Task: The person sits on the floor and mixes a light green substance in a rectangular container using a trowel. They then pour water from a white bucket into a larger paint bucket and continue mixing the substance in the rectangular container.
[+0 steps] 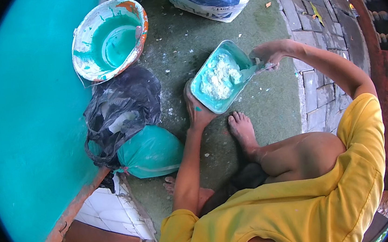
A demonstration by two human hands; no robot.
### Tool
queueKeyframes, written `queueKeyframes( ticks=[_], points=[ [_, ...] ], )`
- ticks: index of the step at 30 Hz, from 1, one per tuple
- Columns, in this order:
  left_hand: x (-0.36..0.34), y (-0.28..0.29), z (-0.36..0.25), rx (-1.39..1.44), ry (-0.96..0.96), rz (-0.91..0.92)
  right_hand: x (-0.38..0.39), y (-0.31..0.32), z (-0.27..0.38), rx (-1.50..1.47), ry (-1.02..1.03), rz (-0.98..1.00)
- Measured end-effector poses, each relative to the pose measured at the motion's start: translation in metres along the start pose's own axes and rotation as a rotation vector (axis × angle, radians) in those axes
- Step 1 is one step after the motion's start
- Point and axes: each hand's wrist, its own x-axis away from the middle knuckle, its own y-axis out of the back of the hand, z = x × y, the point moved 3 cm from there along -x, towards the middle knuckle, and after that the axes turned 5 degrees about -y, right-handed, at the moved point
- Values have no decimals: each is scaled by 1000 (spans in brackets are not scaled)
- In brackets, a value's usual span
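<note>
A rectangular tub [239,54], smeared with turquoise paint, is held above the floor in front of me. White powder or paste [218,82] lies heaped in it over turquoise paint. My left hand [199,114] grips the tub's near left side, its fingers partly hidden beneath. At the right side, my right hand [270,56] is closed round the handle of a putty knife [248,73]. The blade reaches over the rim into the tub and touches the white mix; its handle is mostly covered by my fingers.
A paint-smeared bucket [80,55] with turquoise paint stands at the far left. Nearer are a black plastic bag [126,97] and a tied turquoise bag [152,150], beside a turquoise wall [34,108]. A white printed sack [210,2] stands ahead; grey paving [314,86] lies right.
</note>
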Motion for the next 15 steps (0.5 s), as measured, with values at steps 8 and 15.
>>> queueKeyframes(
  ticks=[8, 15],
  points=[
    [3, -1, 9, 14, 69, 2, 19, -18, 21, 499, 189, -566],
    [4, -2, 8, 5, 60, -2, 3, -21, 29, 526, 257, -523]
  ],
)
